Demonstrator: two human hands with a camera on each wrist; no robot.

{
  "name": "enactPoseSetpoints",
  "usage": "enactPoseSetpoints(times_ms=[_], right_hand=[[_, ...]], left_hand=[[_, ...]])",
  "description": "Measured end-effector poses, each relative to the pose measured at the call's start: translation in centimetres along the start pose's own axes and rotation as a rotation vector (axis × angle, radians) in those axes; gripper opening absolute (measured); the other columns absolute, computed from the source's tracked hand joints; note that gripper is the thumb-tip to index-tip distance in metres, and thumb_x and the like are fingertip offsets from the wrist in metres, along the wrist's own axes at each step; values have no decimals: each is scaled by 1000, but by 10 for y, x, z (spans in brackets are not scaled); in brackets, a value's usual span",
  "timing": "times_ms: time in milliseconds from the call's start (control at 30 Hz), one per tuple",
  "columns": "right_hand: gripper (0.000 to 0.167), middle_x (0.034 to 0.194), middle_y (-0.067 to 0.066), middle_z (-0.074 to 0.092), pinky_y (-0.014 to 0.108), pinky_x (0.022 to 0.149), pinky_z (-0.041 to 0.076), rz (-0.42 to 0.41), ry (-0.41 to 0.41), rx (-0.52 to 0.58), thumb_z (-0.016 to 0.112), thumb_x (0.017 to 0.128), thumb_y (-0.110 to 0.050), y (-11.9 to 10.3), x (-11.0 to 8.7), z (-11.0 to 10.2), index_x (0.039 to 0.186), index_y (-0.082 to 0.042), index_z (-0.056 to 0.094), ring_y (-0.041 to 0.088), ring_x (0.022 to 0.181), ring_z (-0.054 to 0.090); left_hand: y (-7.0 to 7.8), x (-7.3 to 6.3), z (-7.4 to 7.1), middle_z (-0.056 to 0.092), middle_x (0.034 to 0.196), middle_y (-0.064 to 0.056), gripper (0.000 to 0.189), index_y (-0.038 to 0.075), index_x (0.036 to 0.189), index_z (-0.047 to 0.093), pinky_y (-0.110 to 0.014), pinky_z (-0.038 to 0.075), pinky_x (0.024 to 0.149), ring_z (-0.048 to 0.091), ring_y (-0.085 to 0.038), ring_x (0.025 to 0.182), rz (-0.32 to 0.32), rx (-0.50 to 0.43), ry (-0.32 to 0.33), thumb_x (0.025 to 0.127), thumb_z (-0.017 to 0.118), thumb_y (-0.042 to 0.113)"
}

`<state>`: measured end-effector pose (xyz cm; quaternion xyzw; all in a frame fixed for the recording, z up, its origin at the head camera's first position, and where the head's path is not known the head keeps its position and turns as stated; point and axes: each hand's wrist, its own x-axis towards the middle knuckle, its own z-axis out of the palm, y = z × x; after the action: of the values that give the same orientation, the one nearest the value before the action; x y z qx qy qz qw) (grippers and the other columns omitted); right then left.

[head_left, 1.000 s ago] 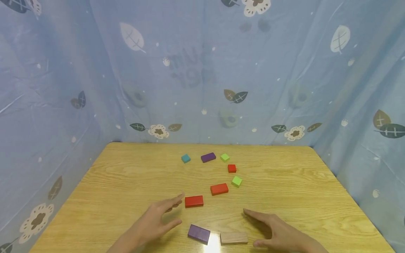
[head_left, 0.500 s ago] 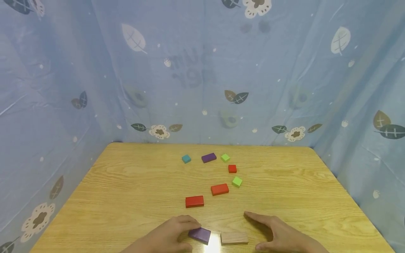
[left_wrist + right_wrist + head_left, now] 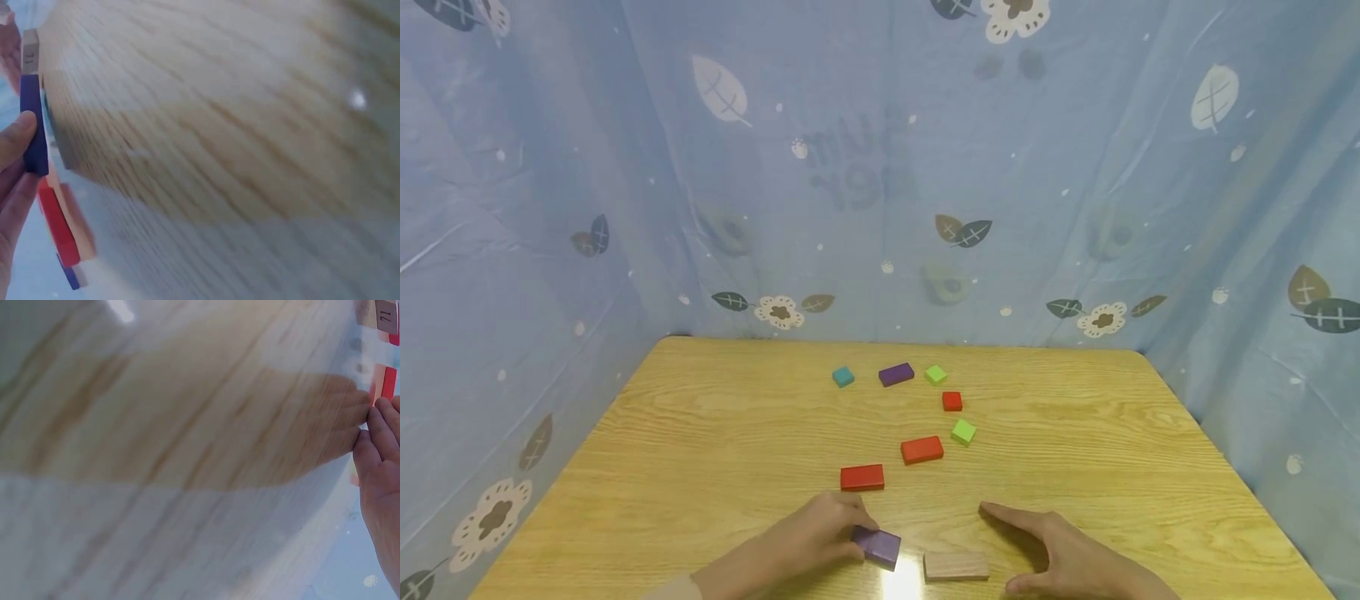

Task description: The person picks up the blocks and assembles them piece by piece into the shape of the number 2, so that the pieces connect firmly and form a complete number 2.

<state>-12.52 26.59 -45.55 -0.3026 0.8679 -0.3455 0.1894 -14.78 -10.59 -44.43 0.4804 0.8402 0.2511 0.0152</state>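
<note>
Near the front edge of the table, my left hand (image 3: 820, 533) pinches a purple block (image 3: 880, 547) between thumb and fingers. In the left wrist view, the purple block (image 3: 34, 128) appears slightly off the wood, with the thumb on its face. To its right lies a plain wooden block (image 3: 956, 566), flat on the table; its end (image 3: 30, 53) bears printed marks. My right hand (image 3: 1060, 554) rests beside the wooden block's right side, fingers extended and holding nothing. The right wrist view shows that hand (image 3: 384, 444) with straight fingers touching the tabletop.
Two red blocks (image 3: 862, 477) (image 3: 922, 450) lie beyond my hands. Farther back are a green cube (image 3: 963, 432), a red cube (image 3: 952, 402), another green cube (image 3: 936, 375), a purple block (image 3: 897, 374) and a blue cube (image 3: 843, 377). A blue curtain (image 3: 880, 250) surrounds the table (image 3: 715, 417).
My left hand came down from beside the nearer red block to the front purple block, took hold of it and shifted it slightly. The right hand stayed almost still.
</note>
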Motion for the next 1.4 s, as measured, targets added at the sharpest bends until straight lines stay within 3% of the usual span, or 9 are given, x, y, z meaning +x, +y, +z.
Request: enactPoseSetpoints(times_ms=[300,900,1033,1167,1300,1400], right_hand=[[70,149,0,39,26,105,37,-1,1,12,68,89,-27,2,1,0,150,-17,34,13,135,35],[70,149,0,40,26,105,38,-6,10,10,69,89,-27,0,3,1,149,-15,35,12,134,36],[70,149,-1,40,27,106,38,11,-2,8,68,89,-27,0,4,1,149,-16,35,12,134,36],[71,149,4,40,24,106,37,3,-11,10,68,89,-32,-5,2,-1,149,-13,35,14,135,35],[75,146,7,43,25,102,40,52,-1,-13,68,86,-44,-22,0,-1,147,-12,38,17,132,40],[77,141,8,47,31,98,46,17,15,-89,70,82,-49,-33,1,4,144,-11,43,22,126,46]], left_hand=[[-4,7,2,66,98,3,27,5,105,72,-4,45,74,56,3,88,14,-12,9,82,75,20],[-3,17,10,67,95,4,28,6,103,73,-2,42,69,54,5,83,41,-24,3,80,76,21],[-3,19,10,66,95,5,28,7,103,74,-3,42,70,54,5,83,17,-7,-12,80,77,21],[3,23,9,66,96,6,28,8,105,74,-5,44,70,55,4,84,-55,19,-59,79,79,18],[10,27,9,66,98,6,27,9,103,74,-7,46,70,57,1,87,-112,40,-91,78,79,17],[12,27,9,66,97,6,27,10,102,74,-8,45,68,56,2,85,-125,56,-87,77,80,17]])
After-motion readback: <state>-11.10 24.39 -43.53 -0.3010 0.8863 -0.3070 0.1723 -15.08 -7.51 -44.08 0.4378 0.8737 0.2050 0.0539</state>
